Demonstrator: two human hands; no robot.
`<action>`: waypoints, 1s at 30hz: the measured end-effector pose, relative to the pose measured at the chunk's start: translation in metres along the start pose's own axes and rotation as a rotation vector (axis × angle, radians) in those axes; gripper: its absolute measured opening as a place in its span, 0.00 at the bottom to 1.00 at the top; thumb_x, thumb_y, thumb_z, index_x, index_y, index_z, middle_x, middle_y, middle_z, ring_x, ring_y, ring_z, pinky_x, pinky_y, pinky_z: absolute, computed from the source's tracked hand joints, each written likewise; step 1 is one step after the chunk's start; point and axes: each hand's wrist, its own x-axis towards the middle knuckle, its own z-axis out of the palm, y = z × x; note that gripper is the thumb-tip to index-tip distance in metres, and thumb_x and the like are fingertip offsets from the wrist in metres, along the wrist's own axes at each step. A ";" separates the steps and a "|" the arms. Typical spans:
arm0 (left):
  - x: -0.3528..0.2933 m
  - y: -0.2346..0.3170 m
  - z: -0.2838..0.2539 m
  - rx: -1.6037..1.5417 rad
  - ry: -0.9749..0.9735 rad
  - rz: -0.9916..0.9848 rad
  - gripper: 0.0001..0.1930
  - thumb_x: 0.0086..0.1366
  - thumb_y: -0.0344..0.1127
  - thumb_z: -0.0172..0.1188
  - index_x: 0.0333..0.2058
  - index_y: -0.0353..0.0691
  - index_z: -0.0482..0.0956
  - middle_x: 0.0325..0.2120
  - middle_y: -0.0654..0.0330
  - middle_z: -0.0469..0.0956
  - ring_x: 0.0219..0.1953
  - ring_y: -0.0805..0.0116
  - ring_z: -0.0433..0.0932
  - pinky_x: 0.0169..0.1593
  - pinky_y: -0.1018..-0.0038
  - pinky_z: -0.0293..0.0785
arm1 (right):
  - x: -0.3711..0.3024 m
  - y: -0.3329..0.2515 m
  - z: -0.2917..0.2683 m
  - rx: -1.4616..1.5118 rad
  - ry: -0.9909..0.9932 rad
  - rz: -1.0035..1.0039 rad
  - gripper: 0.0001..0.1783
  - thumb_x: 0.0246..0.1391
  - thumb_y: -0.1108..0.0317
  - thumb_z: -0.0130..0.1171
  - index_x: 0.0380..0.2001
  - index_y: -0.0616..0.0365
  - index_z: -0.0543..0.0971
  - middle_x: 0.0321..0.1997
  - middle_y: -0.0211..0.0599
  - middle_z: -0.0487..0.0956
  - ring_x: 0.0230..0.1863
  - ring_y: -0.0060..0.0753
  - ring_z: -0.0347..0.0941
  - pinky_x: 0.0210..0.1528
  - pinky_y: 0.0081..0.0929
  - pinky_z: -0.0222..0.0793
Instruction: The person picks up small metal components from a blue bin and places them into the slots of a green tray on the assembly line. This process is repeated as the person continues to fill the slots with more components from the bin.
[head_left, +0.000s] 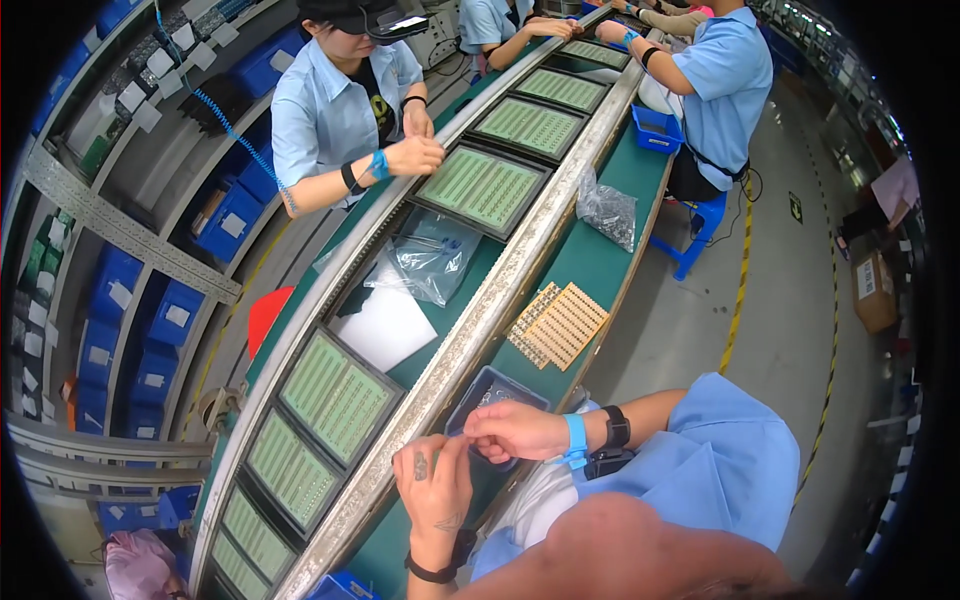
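Note:
My left hand (pixel 434 488) and my right hand (pixel 520 430) meet at the fingertips over the near edge of the conveyor line. Both are closed in a pinch, and whatever lies between the fingers is too small to make out. Just beyond my right hand, and partly hidden by it, stands a blue plastic bin (pixel 492 388) with small loose parts in it. Farther along the green bench lie tan perforated panels (pixel 565 322) with rows of small marks. Closest to my left hand on the line is a black-framed tray with a green circuit panel (pixel 338 396).
A metal rail (pixel 478 335) runs along the bench. Between trays lie a white sheet (pixel 386 326) and a clear plastic bag (pixel 432 258). A bag of small parts (pixel 608 212) and a small blue bin (pixel 656 130) sit farther up. Co-workers (pixel 345 110) sit along both sides.

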 end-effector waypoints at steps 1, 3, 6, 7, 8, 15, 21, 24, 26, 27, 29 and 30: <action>-0.002 -0.004 -0.003 0.018 -0.010 0.045 0.09 0.58 0.26 0.69 0.38 0.42 0.83 0.34 0.59 0.77 0.38 0.58 0.77 0.45 0.63 0.71 | -0.001 0.002 0.002 0.001 0.001 0.011 0.06 0.70 0.67 0.55 0.41 0.58 0.78 0.32 0.26 0.73 0.29 0.19 0.66 0.28 0.19 0.62; -0.008 -0.011 -0.008 0.061 -0.038 0.120 0.10 0.57 0.26 0.70 0.38 0.44 0.83 0.34 0.60 0.77 0.38 0.58 0.78 0.45 0.63 0.71 | -0.001 0.004 0.007 -0.070 0.029 -0.039 0.07 0.70 0.67 0.56 0.40 0.58 0.78 0.30 0.26 0.73 0.28 0.18 0.66 0.28 0.18 0.61; -0.006 -0.012 -0.008 -0.023 -0.039 0.023 0.11 0.56 0.26 0.70 0.38 0.44 0.81 0.35 0.60 0.78 0.40 0.57 0.78 0.45 0.62 0.71 | 0.003 0.004 0.008 -0.173 0.049 -0.026 0.07 0.69 0.67 0.57 0.40 0.59 0.78 0.27 0.26 0.72 0.27 0.16 0.66 0.27 0.17 0.60; -0.004 -0.015 -0.006 -0.075 -0.073 -0.006 0.12 0.55 0.26 0.70 0.38 0.43 0.81 0.35 0.59 0.78 0.39 0.55 0.78 0.44 0.61 0.71 | 0.002 0.002 0.005 -0.258 0.071 -0.072 0.06 0.69 0.67 0.57 0.39 0.59 0.78 0.27 0.26 0.72 0.27 0.16 0.66 0.27 0.17 0.61; -0.004 -0.016 -0.008 -0.114 -0.104 -0.053 0.13 0.54 0.25 0.71 0.38 0.42 0.81 0.36 0.58 0.78 0.39 0.54 0.77 0.43 0.61 0.71 | 0.002 0.002 0.005 -0.339 0.073 -0.107 0.06 0.69 0.67 0.58 0.39 0.59 0.78 0.27 0.26 0.72 0.27 0.16 0.66 0.27 0.16 0.61; 0.004 -0.082 -0.058 0.157 -0.143 -0.203 0.05 0.61 0.27 0.64 0.35 0.41 0.78 0.34 0.56 0.77 0.41 0.51 0.77 0.44 0.57 0.71 | 0.001 -0.008 -0.005 0.069 0.135 -0.062 0.14 0.71 0.62 0.50 0.49 0.61 0.78 0.41 0.37 0.79 0.42 0.30 0.74 0.45 0.29 0.73; -0.003 -0.172 -0.071 0.351 -0.125 -0.366 0.03 0.64 0.28 0.62 0.32 0.37 0.79 0.33 0.52 0.77 0.42 0.48 0.76 0.46 0.56 0.71 | 0.001 -0.011 -0.007 0.228 0.238 0.009 0.17 0.71 0.62 0.50 0.53 0.63 0.76 0.56 0.46 0.78 0.59 0.43 0.74 0.67 0.41 0.69; -0.004 -0.186 -0.062 0.402 -0.178 -0.348 0.03 0.65 0.29 0.62 0.33 0.37 0.78 0.33 0.52 0.77 0.43 0.48 0.76 0.46 0.56 0.72 | 0.000 -0.008 -0.011 0.220 0.201 -0.007 0.18 0.71 0.62 0.49 0.53 0.64 0.75 0.59 0.48 0.77 0.63 0.46 0.72 0.73 0.44 0.64; -0.002 -0.193 -0.055 0.441 -0.207 -0.334 0.04 0.66 0.30 0.61 0.33 0.37 0.78 0.33 0.52 0.77 0.44 0.48 0.76 0.47 0.55 0.72 | 0.000 -0.006 -0.011 0.235 0.194 -0.010 0.19 0.71 0.62 0.49 0.54 0.66 0.74 0.58 0.48 0.77 0.63 0.46 0.73 0.72 0.43 0.65; -0.001 -0.195 -0.053 0.435 -0.207 -0.326 0.04 0.66 0.30 0.61 0.33 0.37 0.78 0.33 0.52 0.77 0.44 0.48 0.76 0.47 0.55 0.72 | 0.001 -0.006 -0.011 0.242 0.191 -0.011 0.19 0.70 0.62 0.49 0.54 0.66 0.73 0.58 0.48 0.77 0.62 0.46 0.73 0.72 0.43 0.66; -0.003 -0.198 -0.053 0.458 -0.227 -0.324 0.03 0.66 0.30 0.61 0.34 0.38 0.78 0.34 0.53 0.76 0.44 0.48 0.76 0.47 0.54 0.72 | 0.002 -0.007 -0.010 0.242 0.184 -0.013 0.19 0.70 0.62 0.49 0.54 0.66 0.73 0.58 0.48 0.77 0.62 0.45 0.73 0.72 0.43 0.66; -0.003 -0.200 -0.053 0.471 -0.237 -0.325 0.03 0.66 0.30 0.61 0.34 0.38 0.79 0.34 0.53 0.76 0.45 0.48 0.76 0.47 0.54 0.72 | 0.002 -0.007 -0.010 0.244 0.172 -0.007 0.19 0.71 0.62 0.49 0.55 0.66 0.73 0.58 0.48 0.77 0.62 0.45 0.73 0.72 0.43 0.66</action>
